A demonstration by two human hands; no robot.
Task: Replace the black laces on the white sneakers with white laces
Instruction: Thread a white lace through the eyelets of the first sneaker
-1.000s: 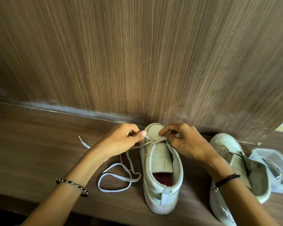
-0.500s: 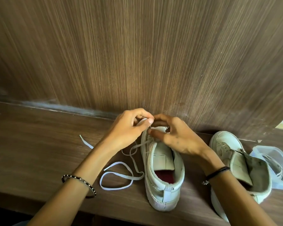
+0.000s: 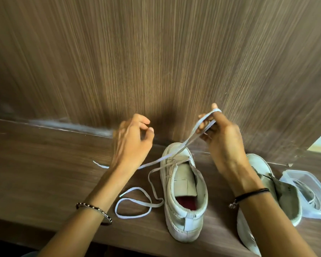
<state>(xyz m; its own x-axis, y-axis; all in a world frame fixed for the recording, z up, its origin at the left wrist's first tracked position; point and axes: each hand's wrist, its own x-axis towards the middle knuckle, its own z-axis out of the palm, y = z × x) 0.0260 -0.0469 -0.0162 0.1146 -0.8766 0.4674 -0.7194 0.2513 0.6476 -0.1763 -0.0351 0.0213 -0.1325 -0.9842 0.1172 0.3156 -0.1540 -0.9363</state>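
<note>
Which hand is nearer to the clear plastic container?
Right. The right hand is raised left of the container, holding the white lace; the left hand hovers farther left, beyond the sneaker.

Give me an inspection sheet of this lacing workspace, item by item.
Surface: brown wooden shelf, both shoes standing on it.
Job's things: white lace threaded at the front of the centre sneaker, its rest looped on the shelf; second sneaker to the right, partly hidden by a forearm.
Clutter: clear plastic container at far right, contents unclear.
Hands: right hand holds the lace raised; left hand loosely curled, holding nothing.
Cables: nothing seen.
Surroundings: wood-grain wall panel behind.
</note>
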